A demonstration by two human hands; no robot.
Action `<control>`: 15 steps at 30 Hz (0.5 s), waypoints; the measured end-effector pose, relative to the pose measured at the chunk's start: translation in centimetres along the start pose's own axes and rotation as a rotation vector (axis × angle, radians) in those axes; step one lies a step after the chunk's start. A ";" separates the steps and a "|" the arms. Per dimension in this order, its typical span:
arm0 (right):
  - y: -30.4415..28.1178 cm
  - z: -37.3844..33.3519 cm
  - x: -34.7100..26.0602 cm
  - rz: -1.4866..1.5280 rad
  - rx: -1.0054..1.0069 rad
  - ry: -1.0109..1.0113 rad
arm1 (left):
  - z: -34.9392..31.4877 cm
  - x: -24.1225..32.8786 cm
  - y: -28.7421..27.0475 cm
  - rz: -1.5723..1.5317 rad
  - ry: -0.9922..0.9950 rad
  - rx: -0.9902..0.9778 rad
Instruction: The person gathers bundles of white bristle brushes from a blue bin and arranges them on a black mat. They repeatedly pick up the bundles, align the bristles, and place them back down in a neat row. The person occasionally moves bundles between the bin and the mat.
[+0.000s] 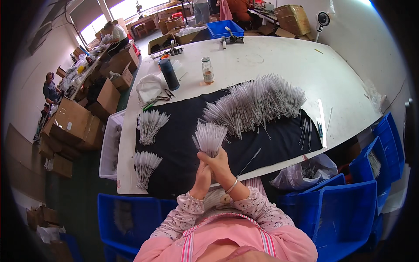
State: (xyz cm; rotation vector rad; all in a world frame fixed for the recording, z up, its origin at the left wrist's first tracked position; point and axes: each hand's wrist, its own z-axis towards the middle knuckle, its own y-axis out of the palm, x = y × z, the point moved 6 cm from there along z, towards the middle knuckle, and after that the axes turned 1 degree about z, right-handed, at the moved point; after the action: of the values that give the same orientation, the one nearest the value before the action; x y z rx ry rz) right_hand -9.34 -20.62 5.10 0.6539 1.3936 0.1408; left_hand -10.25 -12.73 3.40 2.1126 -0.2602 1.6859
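Observation:
A bundle of thin white bristle brushes with wire stems stands upright, bristles up, in front of my chest. My right hand is wrapped round its lower part, thumb across the front. Pressed against it from the left, my left hand closes round the stems, which the hands hide. Beyond them a large heap of the same brushes lies on a black cloth. Two smaller bunches, an upper one and a lower one, rest at the cloth's left side. One loose brush lies right of my hands.
On the white table stand a dark bottle and a glass jar. Pliers lie near a white cloth. Blue bins and a plastic bag flank the near edge. People work in the background.

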 end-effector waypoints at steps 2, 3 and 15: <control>0.0 0.1 -0.2 0.011 -0.022 -0.009 | 0.6 0.0 -0.2 0.116 0.193 0.056; -0.1 0.4 -0.7 0.022 -0.053 0.017 | 0.6 -0.1 0.0 0.250 0.202 -0.005; -2.1 0.3 1.5 -0.499 0.076 -0.097 | 0.9 -1.8 -1.0 0.148 -0.162 -0.213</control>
State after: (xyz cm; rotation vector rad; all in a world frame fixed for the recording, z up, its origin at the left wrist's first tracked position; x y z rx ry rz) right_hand -9.38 -21.75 2.75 0.3538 1.4325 -0.3372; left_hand -9.48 -12.39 1.35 2.1140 -0.6303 1.4906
